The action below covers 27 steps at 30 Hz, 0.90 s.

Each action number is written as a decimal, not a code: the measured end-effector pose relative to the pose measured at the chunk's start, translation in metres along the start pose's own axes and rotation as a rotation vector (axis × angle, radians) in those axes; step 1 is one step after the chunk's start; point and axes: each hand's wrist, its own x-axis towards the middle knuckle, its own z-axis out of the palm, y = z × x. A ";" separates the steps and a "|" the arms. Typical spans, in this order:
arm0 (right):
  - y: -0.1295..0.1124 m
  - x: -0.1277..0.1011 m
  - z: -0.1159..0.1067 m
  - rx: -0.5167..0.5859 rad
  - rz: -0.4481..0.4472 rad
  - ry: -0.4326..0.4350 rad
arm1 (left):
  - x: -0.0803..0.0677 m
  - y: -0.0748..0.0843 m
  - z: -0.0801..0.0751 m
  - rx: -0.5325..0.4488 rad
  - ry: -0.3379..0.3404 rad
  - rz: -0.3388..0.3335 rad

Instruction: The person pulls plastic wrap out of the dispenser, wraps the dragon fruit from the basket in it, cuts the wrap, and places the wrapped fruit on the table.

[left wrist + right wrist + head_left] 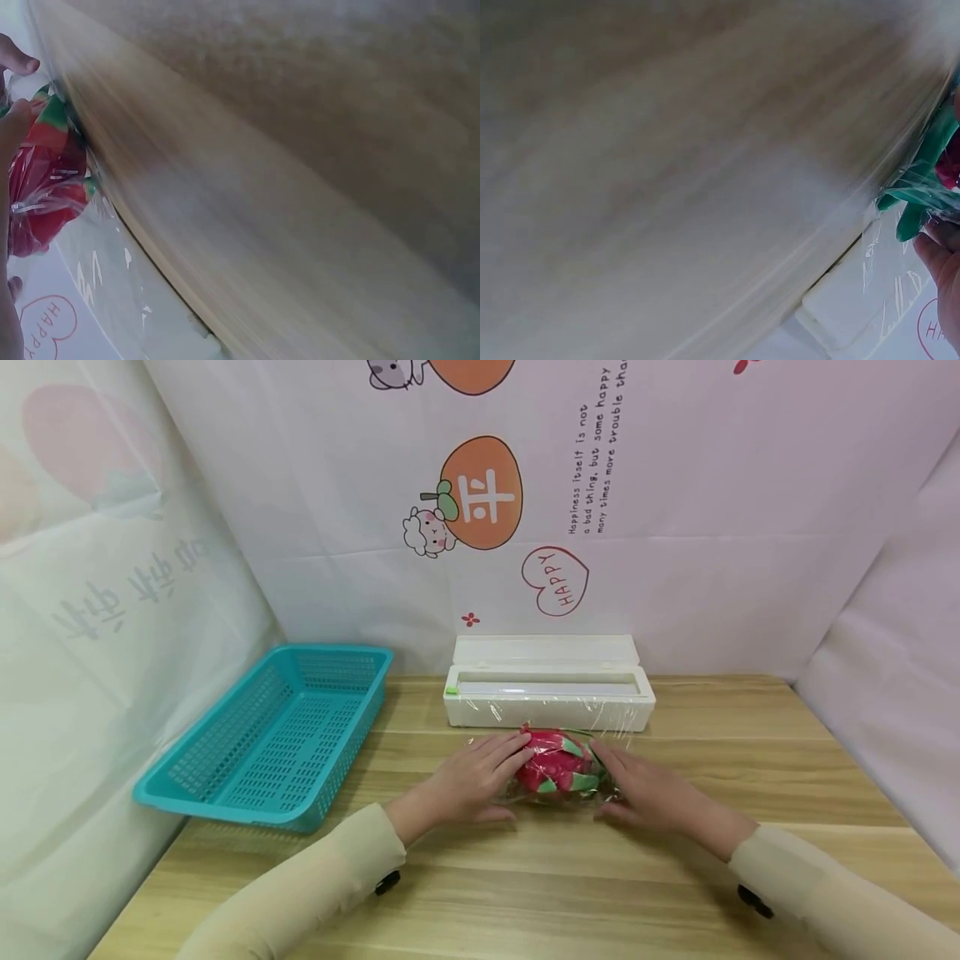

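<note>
The dragon fruit (558,766) lies on the wooden table (525,877) under cling film (600,720), between both sets of fingers. The left hand (472,777) and right hand (648,789) press it with straight, relaxed fingers. Smoothing the film outward from the fruit, fingertips low, should seal it best.

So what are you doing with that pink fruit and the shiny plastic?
A person's left hand and right hand press on either side of a toy dragon fruit covered in cling film on the wooden table. The film runs back to the open white dispenser box behind it. A teal basket sits to the left.
</note>
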 end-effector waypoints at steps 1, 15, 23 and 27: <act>0.001 0.001 0.001 0.003 -0.005 0.009 | 0.001 0.000 0.001 0.001 -0.008 -0.010; 0.003 0.013 0.011 0.028 0.055 0.033 | 0.009 -0.002 0.011 0.026 -0.016 -0.108; 0.002 0.018 0.018 0.011 0.105 0.060 | 0.016 0.001 0.011 0.065 -0.090 -0.183; 0.001 0.020 0.020 0.014 0.136 0.052 | 0.018 0.001 0.011 0.069 -0.119 -0.203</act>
